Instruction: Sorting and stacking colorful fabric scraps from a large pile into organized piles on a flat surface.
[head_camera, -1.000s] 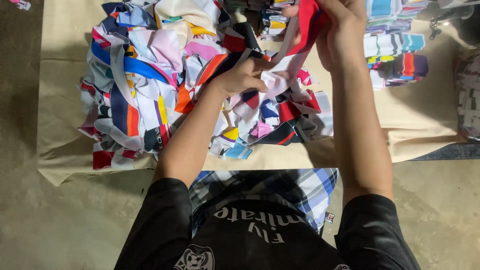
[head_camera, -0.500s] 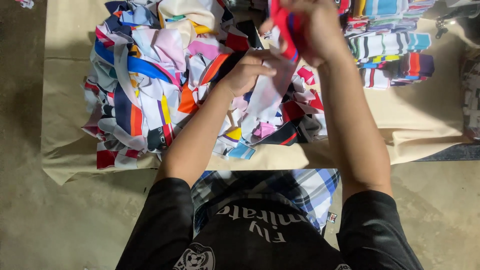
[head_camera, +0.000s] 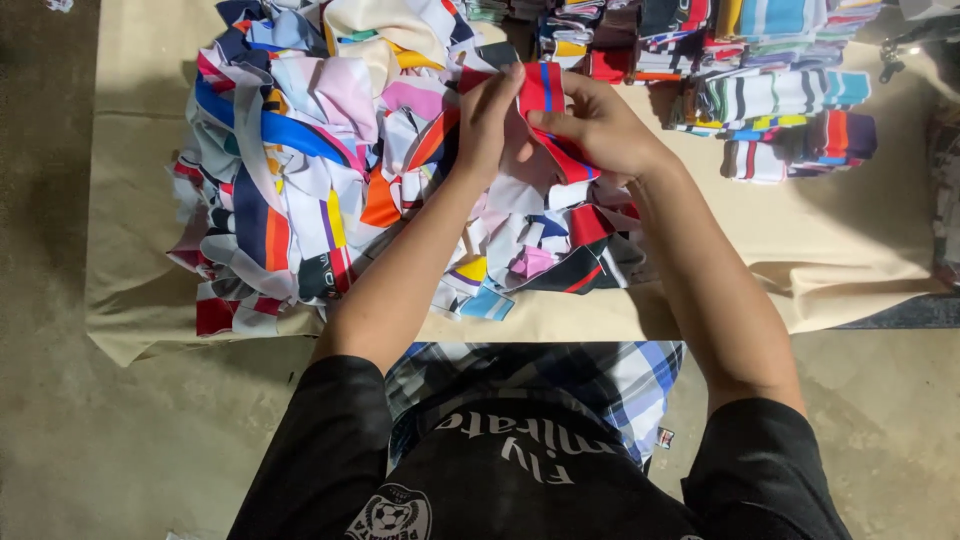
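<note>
Evidently, a red fabric strip (head_camera: 545, 100) with a blue band was held up between both hands above the far middle of a large heap of mixed fabric scraps (head_camera: 330, 190). The left hand (head_camera: 487, 120) was closed on the strip's left end, thumb and fingertips pinched at its top edge. The right hand (head_camera: 600, 130) was closed on the right portion, its fingers curled over the cloth, which trailed down beneath the palm towards the heap. The strip was seen clear of the pile at its upper end; whether its lower end was caught among the scraps could not be told.

The heap was found on a tan cloth-covered surface (head_camera: 860, 260), occupying the left and centre. Sorted stacks of folded striped pieces (head_camera: 780, 100) were noted at the far right, well apart from the hands. A plaid cloth (head_camera: 620, 375) lay across the person's lap at the near edge.

It was judged that the piece was being straightened between the two hands. For this to be done well, the ends would need to be held firmly by the fingertips and drawn evenly apart, so that the strip is flattened without twist. Any trailing end should be lifted free of the neighbouring scraps first, lest loose pieces be dragged off the heap.
</note>
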